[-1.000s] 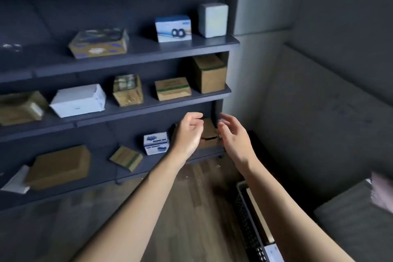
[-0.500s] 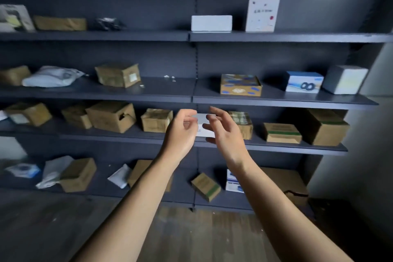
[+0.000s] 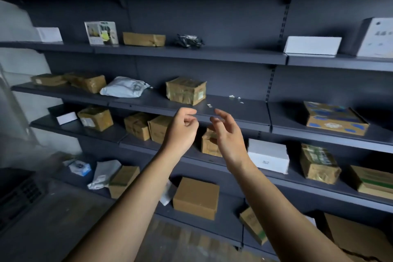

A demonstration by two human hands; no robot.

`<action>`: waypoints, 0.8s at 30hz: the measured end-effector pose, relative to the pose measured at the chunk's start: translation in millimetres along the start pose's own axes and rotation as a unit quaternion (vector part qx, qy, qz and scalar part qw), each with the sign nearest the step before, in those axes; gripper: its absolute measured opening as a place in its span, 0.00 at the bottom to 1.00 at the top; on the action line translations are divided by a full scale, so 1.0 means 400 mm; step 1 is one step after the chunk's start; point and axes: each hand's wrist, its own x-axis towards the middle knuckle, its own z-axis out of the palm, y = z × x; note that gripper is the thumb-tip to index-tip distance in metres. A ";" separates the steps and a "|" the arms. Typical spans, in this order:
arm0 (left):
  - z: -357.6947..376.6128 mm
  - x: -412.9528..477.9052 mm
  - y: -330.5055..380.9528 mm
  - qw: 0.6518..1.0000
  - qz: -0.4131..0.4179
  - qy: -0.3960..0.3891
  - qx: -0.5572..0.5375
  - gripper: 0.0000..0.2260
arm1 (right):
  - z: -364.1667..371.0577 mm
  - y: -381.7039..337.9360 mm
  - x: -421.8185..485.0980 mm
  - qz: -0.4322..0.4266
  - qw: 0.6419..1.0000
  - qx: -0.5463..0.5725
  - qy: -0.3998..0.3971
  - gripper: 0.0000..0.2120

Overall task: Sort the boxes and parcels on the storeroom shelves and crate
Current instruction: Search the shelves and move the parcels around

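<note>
Between the second shelf [image 3: 244, 114] and third shelf [image 3: 100, 132], both our hands hang raised w/ nothing in them. The left hand [image 3: 180, 131] is loosely curled, thumb near the forefinger, but no item shows in the pinch. The right hand [image 3: 228, 134] is relaxed, fingers spread. So we're btwn picks, prob. choosing the next parcel.

Nearest candidate is the small taped box [image 3: 209, 144] on the third shelf, partly hidden behind the right hand, w/ the white box [image 3: 268, 155] near it on the right. The big taped carton [image 3: 186, 90] sits on the second shelf above the left hand, not far from the white poly bag [image 3: 124, 89].

How we'd do it well, imo: decide the destination first, i.e. brown cartons w/ brown, white boxes w/ white, soft bags apart, so nothing gets handled twice. Take the small taped box by two opposite sides, one hand each. The glossy tape looks slick, so grip at the edges, not the flat faces. Slide it fwd to the shelf lip before lifting, b/c the second shelf overhangs close above and knuckles could catch it. Keep the right wrist off the white box, else it gets nudged back. The paper scraps [image 3: 234, 98] on the second shelf are loose; sweep those last. What looks like the dark crate [image 3: 20, 193] at lower left is blurred and its contents can't be told, so look before dropping anything there.
</note>
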 end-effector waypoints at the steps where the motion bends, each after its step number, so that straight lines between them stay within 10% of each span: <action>1: -0.015 0.045 -0.018 1.000 -0.001 0.001 0.002 0.10 | 0.031 0.014 0.041 -0.004 1.000 -0.001 0.000 0.13; 24: -0.119 0.949 -0.384 0.993 -0.071 -0.091 -0.014 0.11 | 0.357 0.385 0.877 0.063 0.977 -0.177 0.102 0.19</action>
